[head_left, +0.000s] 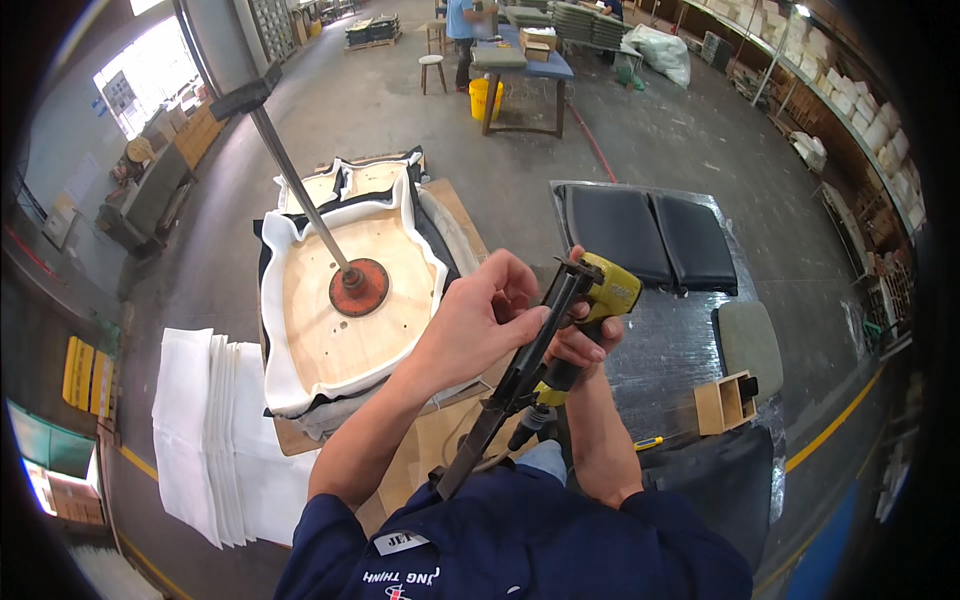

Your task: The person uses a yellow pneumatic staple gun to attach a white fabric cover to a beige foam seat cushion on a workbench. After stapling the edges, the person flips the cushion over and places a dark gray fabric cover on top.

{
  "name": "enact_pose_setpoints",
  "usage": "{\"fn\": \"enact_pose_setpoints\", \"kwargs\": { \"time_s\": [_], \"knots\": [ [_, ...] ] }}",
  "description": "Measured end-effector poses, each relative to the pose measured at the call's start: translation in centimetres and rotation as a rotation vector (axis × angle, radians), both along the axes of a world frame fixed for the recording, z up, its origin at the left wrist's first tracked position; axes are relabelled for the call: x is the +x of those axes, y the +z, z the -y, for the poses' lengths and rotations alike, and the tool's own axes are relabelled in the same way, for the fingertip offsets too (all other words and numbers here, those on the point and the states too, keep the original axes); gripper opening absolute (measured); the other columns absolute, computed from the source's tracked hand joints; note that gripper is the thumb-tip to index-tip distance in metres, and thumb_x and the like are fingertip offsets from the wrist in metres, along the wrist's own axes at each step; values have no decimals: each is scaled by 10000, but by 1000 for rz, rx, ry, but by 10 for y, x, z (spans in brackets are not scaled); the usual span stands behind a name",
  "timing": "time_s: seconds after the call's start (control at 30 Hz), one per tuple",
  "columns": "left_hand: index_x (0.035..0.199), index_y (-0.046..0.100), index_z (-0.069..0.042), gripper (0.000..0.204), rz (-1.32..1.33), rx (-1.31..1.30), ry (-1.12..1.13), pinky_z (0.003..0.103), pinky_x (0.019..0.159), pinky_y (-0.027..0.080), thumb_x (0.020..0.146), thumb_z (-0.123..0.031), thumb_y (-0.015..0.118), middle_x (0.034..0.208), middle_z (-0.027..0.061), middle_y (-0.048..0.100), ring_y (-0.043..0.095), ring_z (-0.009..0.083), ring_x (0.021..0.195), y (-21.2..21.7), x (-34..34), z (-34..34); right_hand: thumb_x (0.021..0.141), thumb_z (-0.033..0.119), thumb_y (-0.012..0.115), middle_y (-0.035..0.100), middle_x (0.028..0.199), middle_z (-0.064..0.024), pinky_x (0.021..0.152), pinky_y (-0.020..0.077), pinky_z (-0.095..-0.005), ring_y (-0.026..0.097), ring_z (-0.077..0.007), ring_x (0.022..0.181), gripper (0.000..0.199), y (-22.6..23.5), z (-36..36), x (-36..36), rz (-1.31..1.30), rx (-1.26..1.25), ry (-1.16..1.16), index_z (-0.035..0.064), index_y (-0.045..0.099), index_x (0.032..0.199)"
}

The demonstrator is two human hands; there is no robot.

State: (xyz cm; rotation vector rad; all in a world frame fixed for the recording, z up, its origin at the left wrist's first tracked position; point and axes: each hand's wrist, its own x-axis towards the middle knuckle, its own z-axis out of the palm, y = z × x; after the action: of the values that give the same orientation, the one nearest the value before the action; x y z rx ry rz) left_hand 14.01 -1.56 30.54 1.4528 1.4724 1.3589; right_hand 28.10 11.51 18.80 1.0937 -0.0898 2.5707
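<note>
Pneumatic staple gun (612, 285), near centre, gripped in right hand (590, 345). Left hand (480, 312) curled at black magazine (528, 362); cannot tell whether pinching anything. Farther left, wooden seat panel (308, 275) under red disc (372, 292).

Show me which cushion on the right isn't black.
The grey-green cushion, just beyond the small wooden box; the two farther cushions are black.
</note>
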Motion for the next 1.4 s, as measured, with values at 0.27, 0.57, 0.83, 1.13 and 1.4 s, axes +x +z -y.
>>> {"fn": "enact_pose_setpoints", "kwargs": {
  "time_s": [0.27,0.57,0.83,1.13,1.4],
  "knots": [
    [1201,540,-59,361,629,132,142,368,909,541,1109,-389,427,1113,84,660,680,199,987,-85,-19,26,933,8,654,602,1350,-201,590,595,-291,692,-152,679,895,-14,10,2,107,-45,-86,256,192,1657],
    [1546,401,-79,757,1096,102,116,436,1217,302,1061,-646,274,1526,115,486,446,245,1434,-157,33,113,965,146,653,633,782,-9,1081,468,-573,643,-119,774,466,-40,1,36,280,-81,-4,149,515,1411],
    [1609,294,-45,734,705,264,115,441,1268,178,1085,-557,241,1606,137,376,312,251,1520,-140,25,91,960,135,650,628,759,6,1116,417,-644,639,-120,753,467,-28,8,23,329,-16,43,145,519,1408],
    [1404,521,5,544,273,275,407,411,1212,269,1063,-400,396,1456,166,523,428,286,1418,-149,2,50,858,13,617,580,1286,-241,573,538,-291,610,-156,628,884,-23,25,17,553,112,-404,76,206,1637],
    [1223,628,-56,377,-769,25,1055,468,984,496,871,-188,645,1191,157,641,597,365,1151,-314,-85,101,787,37,722,622,1270,-211,669,558,-294,631,-169,689,993,-41,17,45,1320,928,-766,96,232,1649]
  ]
}}
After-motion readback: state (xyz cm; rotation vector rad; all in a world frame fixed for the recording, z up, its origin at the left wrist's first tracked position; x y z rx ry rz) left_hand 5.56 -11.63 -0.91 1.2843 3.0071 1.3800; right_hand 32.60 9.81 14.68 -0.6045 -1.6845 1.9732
